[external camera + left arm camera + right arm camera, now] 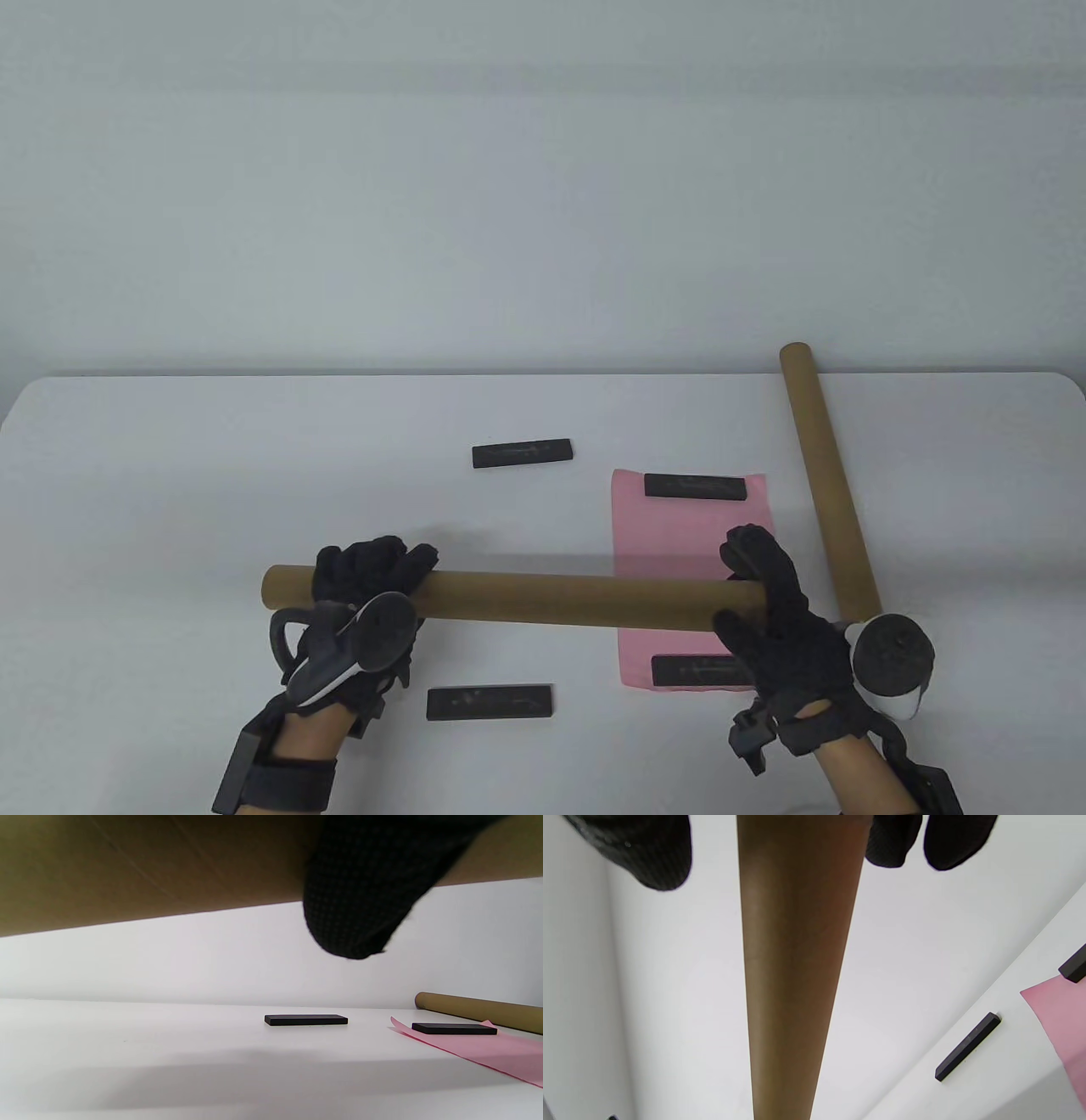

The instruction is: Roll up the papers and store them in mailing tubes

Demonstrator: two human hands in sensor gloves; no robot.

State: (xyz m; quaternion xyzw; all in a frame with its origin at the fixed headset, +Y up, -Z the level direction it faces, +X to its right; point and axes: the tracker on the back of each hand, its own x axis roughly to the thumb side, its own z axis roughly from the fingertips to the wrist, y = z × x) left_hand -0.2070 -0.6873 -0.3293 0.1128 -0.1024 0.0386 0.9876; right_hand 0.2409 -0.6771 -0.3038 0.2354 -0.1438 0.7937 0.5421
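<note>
A white table with rounded far corners fills the lower half of the table view, against a plain pale wall. A black flat bar lies near the frame's centre. Another black bar lies at lower centre, near the table's front edge.

Matt brown cardboard tube; thin pink paper sheet; smooth white tabletop; black knitted cloth gloves.
</note>
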